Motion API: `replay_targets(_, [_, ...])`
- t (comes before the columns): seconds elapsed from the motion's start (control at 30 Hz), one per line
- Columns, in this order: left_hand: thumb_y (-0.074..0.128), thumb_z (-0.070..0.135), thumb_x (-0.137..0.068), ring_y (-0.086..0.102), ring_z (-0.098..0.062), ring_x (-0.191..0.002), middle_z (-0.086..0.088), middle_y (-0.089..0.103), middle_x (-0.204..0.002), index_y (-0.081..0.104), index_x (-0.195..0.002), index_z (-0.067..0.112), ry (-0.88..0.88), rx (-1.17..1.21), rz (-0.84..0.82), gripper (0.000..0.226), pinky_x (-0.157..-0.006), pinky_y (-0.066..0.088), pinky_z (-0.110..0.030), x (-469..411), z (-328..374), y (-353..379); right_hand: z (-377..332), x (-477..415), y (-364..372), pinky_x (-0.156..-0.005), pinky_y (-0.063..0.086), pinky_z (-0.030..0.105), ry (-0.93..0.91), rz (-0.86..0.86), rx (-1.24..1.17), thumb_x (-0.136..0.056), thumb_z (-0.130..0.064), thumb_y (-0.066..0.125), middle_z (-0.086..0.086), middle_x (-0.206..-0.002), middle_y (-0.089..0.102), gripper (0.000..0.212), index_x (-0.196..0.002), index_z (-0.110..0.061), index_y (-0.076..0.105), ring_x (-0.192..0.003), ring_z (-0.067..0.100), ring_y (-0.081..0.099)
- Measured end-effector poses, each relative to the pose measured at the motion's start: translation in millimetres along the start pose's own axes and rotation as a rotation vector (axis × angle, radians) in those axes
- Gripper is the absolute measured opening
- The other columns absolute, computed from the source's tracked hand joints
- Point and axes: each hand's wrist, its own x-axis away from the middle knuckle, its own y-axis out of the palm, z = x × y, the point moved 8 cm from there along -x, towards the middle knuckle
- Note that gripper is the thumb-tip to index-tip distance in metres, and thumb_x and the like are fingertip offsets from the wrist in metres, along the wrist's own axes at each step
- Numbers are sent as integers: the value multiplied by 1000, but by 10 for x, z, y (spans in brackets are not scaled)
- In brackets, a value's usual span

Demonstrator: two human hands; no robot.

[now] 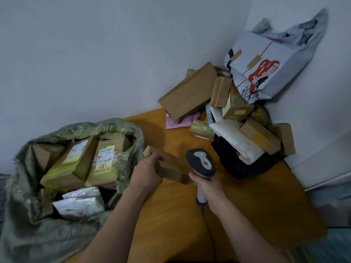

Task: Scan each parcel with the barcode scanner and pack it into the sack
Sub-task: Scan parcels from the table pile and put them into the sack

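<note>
The small brown cardboard parcel (171, 168) was held just above the counter (262, 205), near its left edge and right beside the open sack (38, 234). The left hand (147, 172) gripped the parcel's near-left end, fingers (154, 158) curled over its top edge. Just right of it, the barcode scanner (202, 163) stood upright with its dark head close to the parcel's right end. The right hand (210, 190) was wrapped round the grey handle, fingers closed tight on it. The scanner's cable (208, 226) ran down toward the person.

The green-grey sack sat left of the counter, mouth wide open. Inside lay two labelled cardboard boxes (74, 160) side by side, with silvery mailers (79, 204) in front of them.

At the counter's far right corner, against the wall, sat the pile of parcels (237, 111) — a large flat carton (190, 92) leaning at the left, smaller boxes tumbled together, a white padded mailer (233, 137) over a black bag (239, 168), and a pink mailer (180, 120) under the carton. A grey printed courier bag (269, 59) stood on top, propped in the corner.
</note>
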Motion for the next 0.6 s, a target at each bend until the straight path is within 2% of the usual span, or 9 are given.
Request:
replay_targets(0.07, [82, 23, -75, 67, -26, -100, 7, 65, -109, 63, -115, 30, 11, -34, 86, 44, -75, 48, -34, 81, 24, -96, -20, 85, -22, -115, 41, 45, -19, 16, -1, -78, -39, 88, -3, -140, 57, 81, -148, -23, 50, -129, 20, 52])
replay_targets(0.1, [83, 34, -76, 67, -25, -100, 7, 68, -109, 65, -115, 29, -11, -63, 115, 43, -76, 51, -35, 113, 14, -143, -52, 122, -24, -115, 42, 46, -40, 17, -6, -79, -37, 87, -3, -139, 58, 77, -145, -23, 52, -130, 20, 53])
replay_targets(0.17, [81, 55, -78, 67, -23, -94, 7, 70, -103, 65, -109, 31, -73, -103, 161, 42, -74, 55, -39, 177, -33, -218, -149, 199, -11, -114, 43, 42, -100, 13, -17, -84, -29, 84, -9, -130, 62, 54, -132, -29, 59, -125, 17, 55])
replay_targets(0.23, [75, 64, -81, 67, -23, -91, 6, 69, -97, 63, -104, 29, -112, -68, 209, 43, -71, 55, -39, 238, -95, -276, -232, 296, 47, -110, 46, 38, -142, -19, -39, -88, -23, 81, -19, -117, 63, 35, -112, -40, 61, -117, 11, 57])
replay_targets(0.37, [67, 73, -81, 68, -15, -89, 10, 69, -96, 58, -98, 31, -263, 271, 287, 46, -77, 61, -44, 420, -366, -352, -316, 492, 223, -111, 48, 42, -190, -62, -28, -88, -26, 80, -24, -111, 66, 31, -104, -45, 62, -111, 1, 60])
replay_targets(0.43, [66, 81, -74, 72, -16, -89, 8, 74, -98, 63, -98, 34, -277, 525, 316, 53, -77, 63, -48, 511, -487, -385, -327, 549, 305, -112, 48, 45, -207, -58, -26, -87, -27, 81, -25, -109, 66, 31, -104, -46, 63, -114, 6, 61])
replay_targets(0.5, [70, 82, -71, 76, -19, -88, 5, 76, -99, 61, -98, 44, -289, 739, 347, 47, -76, 63, -53, 592, -588, -419, -349, 602, 402, -113, 46, 47, -228, -68, -22, -86, -29, 81, -27, -109, 63, 34, -103, -49, 60, -118, 12, 59])
replay_targets(0.6, [72, 58, -89, 77, -17, -81, -1, 75, -99, 53, -106, 53, -291, 864, 380, 26, -75, 63, -52, 695, -654, -543, -403, 682, 552, -113, 46, 47, -263, -85, -26, -85, -27, 82, -28, -109, 60, 38, -104, -49, 57, -113, 10, 60])
